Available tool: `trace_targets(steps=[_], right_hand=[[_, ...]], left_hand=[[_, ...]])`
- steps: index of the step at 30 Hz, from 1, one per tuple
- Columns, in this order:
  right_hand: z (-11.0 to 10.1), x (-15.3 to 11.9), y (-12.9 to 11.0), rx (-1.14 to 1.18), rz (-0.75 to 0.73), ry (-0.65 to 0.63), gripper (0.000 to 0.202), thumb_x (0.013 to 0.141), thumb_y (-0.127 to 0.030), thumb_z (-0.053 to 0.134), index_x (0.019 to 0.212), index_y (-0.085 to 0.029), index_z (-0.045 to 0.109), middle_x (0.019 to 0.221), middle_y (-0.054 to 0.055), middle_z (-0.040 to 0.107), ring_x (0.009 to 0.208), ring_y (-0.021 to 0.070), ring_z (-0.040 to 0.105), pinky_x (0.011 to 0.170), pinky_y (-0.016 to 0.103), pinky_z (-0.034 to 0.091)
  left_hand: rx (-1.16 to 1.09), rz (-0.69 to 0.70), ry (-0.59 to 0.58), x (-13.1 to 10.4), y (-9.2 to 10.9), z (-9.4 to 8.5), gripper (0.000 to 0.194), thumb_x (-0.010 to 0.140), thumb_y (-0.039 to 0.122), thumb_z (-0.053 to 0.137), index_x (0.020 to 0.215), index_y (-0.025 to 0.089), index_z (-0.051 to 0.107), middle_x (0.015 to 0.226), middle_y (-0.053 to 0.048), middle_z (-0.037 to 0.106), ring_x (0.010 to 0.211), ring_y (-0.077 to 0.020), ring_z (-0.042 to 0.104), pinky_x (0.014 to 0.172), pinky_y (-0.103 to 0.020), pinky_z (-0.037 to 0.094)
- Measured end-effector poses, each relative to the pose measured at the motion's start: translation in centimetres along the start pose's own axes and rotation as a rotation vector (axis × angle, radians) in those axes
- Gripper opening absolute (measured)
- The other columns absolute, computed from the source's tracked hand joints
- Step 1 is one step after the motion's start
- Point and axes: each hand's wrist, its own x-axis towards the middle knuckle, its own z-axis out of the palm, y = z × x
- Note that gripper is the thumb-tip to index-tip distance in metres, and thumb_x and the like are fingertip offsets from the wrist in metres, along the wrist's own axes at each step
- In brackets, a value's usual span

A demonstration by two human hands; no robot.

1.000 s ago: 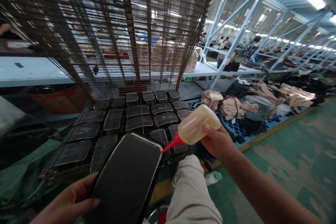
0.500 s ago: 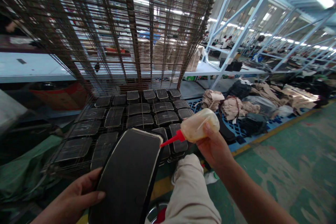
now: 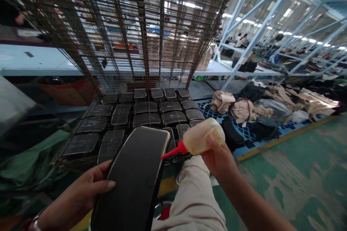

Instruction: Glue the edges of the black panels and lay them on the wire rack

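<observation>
Shifted down the black panel (image 3: 135, 177), the red-nozzled bottle (image 3: 199, 135) is gripped by the right hand (image 3: 219, 158); the panel, cut off below, is clamped by the left hand (image 3: 85, 189).

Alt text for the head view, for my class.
The left hand holds a dark panel; the right hand holds a bottle, its red nozzle at the panel's edge. Dark pieces lie in front of a wire grid.
</observation>
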Motion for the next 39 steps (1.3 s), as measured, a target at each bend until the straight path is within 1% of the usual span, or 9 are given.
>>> trace_targets(steps=[3,7,16,21,26,29,32,35,39], right_hand=[[0.3,-0.8,0.1,0.003,0.018,-0.012,0.046,0.069,-0.036,0.090,0.110,-0.024,0.072,0.097,0.008,0.078,0.101,0.0316,0.072,0.096,0.051,0.055],[0.5,-1.6,0.3,-0.014,0.059,-0.061,0.041,0.069,-0.038,0.090,0.103,-0.023,0.074,0.100,0.010,0.078,0.103,0.0325,0.071,0.100,0.053,0.052],[0.4,-3.2,0.4,-0.032,0.153,-0.117,0.055,0.064,-0.038,0.092,0.112,-0.021,0.072,0.112,0.014,0.076,0.105,0.0317,0.070,0.099,0.047,0.052],[1.1,-4.0,-0.1,-0.066,0.175,-0.166,0.058,0.060,-0.040,0.095,0.110,-0.022,0.073,0.108,0.013,0.076,0.102,0.0331,0.071,0.093,0.048,0.055],[1.2,-4.6,-0.1,-0.096,0.176,-0.184,0.061,0.055,-0.041,0.097,0.108,-0.022,0.073,0.105,0.014,0.076,0.100,0.0347,0.070,0.089,0.048,0.056],[1.1,-4.9,0.0,-0.095,0.174,-0.195,0.061,0.055,-0.041,0.097,0.108,-0.023,0.074,0.105,0.013,0.077,0.101,0.0341,0.070,0.089,0.047,0.057],[0.7,-4.9,0.1,-0.081,0.155,-0.220,0.059,0.058,-0.040,0.096,0.110,-0.022,0.074,0.106,0.014,0.077,0.102,0.0333,0.070,0.090,0.046,0.057],[0.1,-4.9,0.6,-0.061,0.134,-0.247,0.060,0.062,-0.042,0.094,0.114,-0.022,0.072,0.110,0.015,0.076,0.102,0.0349,0.070,0.089,0.049,0.057],[-0.7,-5.5,2.0,-0.038,0.133,-0.246,0.060,0.066,-0.042,0.091,0.118,-0.019,0.070,0.113,0.018,0.075,0.104,0.0378,0.070,0.091,0.052,0.056]], left_hand=[[0.039,-0.029,-0.029,-0.3,0.5,0.8,0.042,0.071,0.014,0.082,0.113,0.018,0.074,0.108,-0.011,0.080,0.093,-0.0336,0.076,0.084,-0.045,0.062],[0.013,-0.039,0.011,-0.6,1.0,1.6,0.044,0.068,0.014,0.084,0.111,0.018,0.074,0.106,-0.010,0.081,0.091,-0.0327,0.076,0.081,-0.042,0.062],[0.012,-0.022,0.018,-0.2,0.9,1.7,0.044,0.076,0.011,0.076,0.120,0.013,0.067,0.105,-0.014,0.080,0.088,-0.0307,0.077,0.080,-0.043,0.062],[0.012,-0.009,0.080,-0.2,1.0,2.0,0.049,0.077,0.007,0.073,0.125,0.009,0.064,0.098,-0.013,0.081,0.078,-0.0264,0.077,0.074,-0.038,0.062],[-0.002,0.023,0.105,-0.2,1.4,2.4,0.037,0.082,0.006,0.067,0.119,0.006,0.065,0.090,-0.012,0.081,0.076,-0.0240,0.077,0.072,-0.035,0.062],[-0.020,0.020,0.110,-0.1,1.6,2.7,0.038,0.084,0.006,0.065,0.122,0.006,0.063,0.090,-0.012,0.081,0.076,-0.0245,0.077,0.071,-0.036,0.062],[-0.044,0.024,0.185,0.1,1.6,2.9,0.038,0.080,0.003,0.066,0.117,0.007,0.065,0.084,-0.011,0.080,0.072,-0.0250,0.077,0.066,-0.036,0.063],[-0.076,0.052,0.287,0.4,1.5,2.8,0.032,0.075,-0.002,0.065,0.104,0.009,0.069,0.080,-0.011,0.080,0.065,-0.0237,0.076,0.060,-0.035,0.064],[-0.133,0.062,0.351,0.8,1.2,2.4,0.026,0.074,-0.004,0.062,0.095,0.010,0.071,0.076,-0.012,0.079,0.061,-0.0243,0.075,0.057,-0.034,0.064]])
